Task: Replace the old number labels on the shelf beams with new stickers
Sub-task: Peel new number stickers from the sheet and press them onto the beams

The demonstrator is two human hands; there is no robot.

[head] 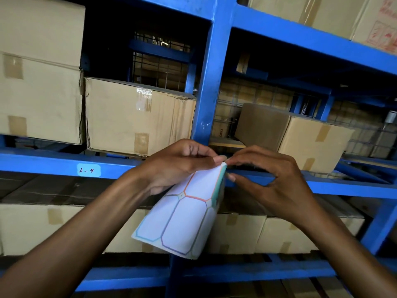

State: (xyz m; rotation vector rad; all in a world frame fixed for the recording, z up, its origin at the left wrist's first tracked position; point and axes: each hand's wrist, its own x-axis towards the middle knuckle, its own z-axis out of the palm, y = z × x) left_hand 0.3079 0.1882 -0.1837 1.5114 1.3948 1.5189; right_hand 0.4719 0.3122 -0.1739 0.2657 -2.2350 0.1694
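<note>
Just in front of the blue upright post [209,87], the left hand [180,166] pinched the top of the sticker sheet [182,218] and let it hang bowed, seemingly to lift its upper corner toward the right hand [272,181], whose thumb and forefinger were closed on that corner, probably to peel a sticker. Left of the post, one light label marked "2-4" [88,170] sat on the shelf beam [43,162], and the sheet showed four outlined stickers, with a teal-edged layer curling behind.
</note>
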